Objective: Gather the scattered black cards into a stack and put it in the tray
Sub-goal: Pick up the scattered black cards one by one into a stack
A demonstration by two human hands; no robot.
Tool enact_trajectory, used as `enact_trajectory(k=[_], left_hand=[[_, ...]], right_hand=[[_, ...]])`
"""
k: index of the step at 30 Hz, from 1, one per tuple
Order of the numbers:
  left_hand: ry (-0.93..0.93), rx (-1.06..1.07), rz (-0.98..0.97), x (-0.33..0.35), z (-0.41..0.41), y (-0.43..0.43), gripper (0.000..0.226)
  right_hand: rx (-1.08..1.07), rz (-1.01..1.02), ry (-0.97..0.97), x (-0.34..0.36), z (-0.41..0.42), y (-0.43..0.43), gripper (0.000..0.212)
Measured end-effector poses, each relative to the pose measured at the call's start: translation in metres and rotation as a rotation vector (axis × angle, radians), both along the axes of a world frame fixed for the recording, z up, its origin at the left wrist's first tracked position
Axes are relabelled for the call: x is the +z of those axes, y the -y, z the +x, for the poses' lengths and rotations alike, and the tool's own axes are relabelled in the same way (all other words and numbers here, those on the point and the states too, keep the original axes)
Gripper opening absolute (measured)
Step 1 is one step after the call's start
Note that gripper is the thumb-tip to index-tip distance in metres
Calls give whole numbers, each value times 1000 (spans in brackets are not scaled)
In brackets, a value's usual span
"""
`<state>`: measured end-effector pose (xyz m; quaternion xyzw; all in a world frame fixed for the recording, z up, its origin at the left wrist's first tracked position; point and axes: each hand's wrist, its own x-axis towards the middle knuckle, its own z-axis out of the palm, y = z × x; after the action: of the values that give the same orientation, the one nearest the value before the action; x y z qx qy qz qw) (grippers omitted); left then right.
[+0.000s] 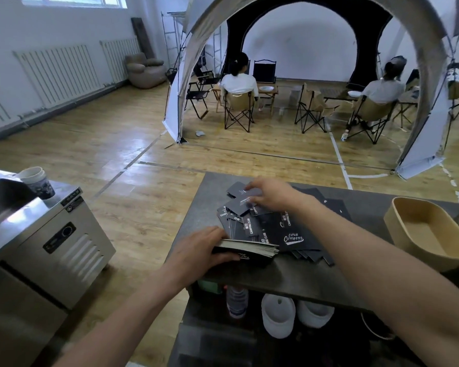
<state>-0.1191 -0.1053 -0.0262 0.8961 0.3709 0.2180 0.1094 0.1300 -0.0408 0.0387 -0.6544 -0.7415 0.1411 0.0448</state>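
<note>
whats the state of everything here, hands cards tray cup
left hand, grips the stack at its left end
stack, partly gathered, edges uneven
right hand, pinches one card at the far side
scattered cards, loose, overlapping on the table
tray, upright, no cards in it
paper cup, upright, lidless, on the steel counter

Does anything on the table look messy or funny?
Yes: the black cards lie overlapping at all angles on the grey table. Only the stack in the left hand is tidy, and the tray holds none.
</note>
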Motion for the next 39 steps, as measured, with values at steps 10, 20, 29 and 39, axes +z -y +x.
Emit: enact_trajectory(k=[10,20,29,39], left_hand=[[-27,6,-75,4,-1,-2,39],[37,-104,1,4,-2,-3,36],[132,-158,84,-11,27,9,53],[171,-187,106,-14,43,16,50]], right_hand=[[-27,40,-18,-9,12,-25,50],[28,347,-343,40,54,59,19],[51,82,-177,15,37,134,22],[-240,158,-520,-28,67,136,29]])
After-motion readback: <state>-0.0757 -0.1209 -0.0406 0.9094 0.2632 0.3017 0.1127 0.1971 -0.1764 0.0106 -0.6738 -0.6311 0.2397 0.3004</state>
